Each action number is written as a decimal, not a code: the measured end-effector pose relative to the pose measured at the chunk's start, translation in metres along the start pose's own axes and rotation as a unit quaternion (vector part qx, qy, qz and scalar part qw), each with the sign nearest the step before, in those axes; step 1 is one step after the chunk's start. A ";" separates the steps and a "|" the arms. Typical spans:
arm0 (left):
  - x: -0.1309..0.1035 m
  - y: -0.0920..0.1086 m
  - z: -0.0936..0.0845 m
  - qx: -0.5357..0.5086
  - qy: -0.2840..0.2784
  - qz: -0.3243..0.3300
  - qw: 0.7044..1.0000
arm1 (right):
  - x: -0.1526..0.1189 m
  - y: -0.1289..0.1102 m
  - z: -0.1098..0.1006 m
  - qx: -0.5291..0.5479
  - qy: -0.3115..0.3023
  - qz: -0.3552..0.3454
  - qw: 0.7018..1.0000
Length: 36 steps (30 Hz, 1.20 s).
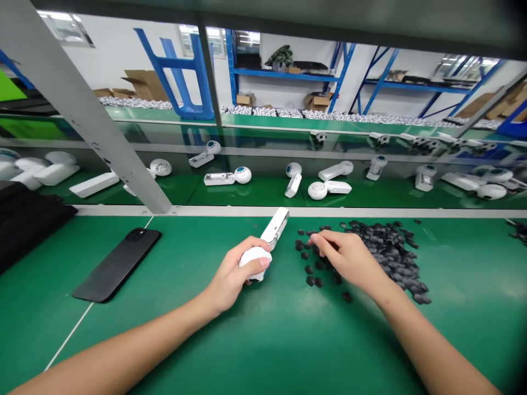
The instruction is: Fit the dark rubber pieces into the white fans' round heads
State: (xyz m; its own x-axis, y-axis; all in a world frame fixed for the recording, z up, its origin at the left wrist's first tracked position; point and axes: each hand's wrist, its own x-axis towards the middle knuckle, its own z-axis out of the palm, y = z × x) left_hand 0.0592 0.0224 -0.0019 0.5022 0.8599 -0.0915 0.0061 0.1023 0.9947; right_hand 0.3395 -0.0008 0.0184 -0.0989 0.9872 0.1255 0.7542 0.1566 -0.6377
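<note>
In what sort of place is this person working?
Probably a factory assembly line: many alike white devices lie along a green strip beyond the bench, a heap of small black pieces lies by the right hand, and blue racks with cardboard boxes stand at the back.

White round-headed device (251, 255) — held tilted, handle (275, 227) pointing away, small black pieces (385, 247) — heaped and scattered on green tabletop (263, 351)

Bright, even indoor light; glare whitens the windows (68, 27) and leaves soft sheen on the green table (288, 334). Faint shadows sit under both forearms (164, 340). Edges stretch; 1 corner darkens.
</note>
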 end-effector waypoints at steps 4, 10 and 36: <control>-0.001 0.002 -0.003 0.024 0.002 -0.006 1.000 | 0.006 0.015 0.005 -0.050 -0.032 -0.021 0.998; -0.003 -0.005 0.001 0.050 0.012 0.052 0.997 | 0.000 0.009 0.008 -0.152 -0.055 -0.049 0.986; -0.005 -0.007 0.009 0.155 -0.050 0.105 0.981 | -0.016 -0.043 0.064 0.392 -0.072 0.075 0.914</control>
State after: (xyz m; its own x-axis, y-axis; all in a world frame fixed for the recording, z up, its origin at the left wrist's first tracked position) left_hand 0.0639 0.0126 -0.0082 0.6027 0.7907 0.1073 0.1481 -0.2430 0.9587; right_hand 0.2673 -0.0210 -0.0051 -0.1601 0.9844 -0.0728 0.0747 -0.0614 -0.9953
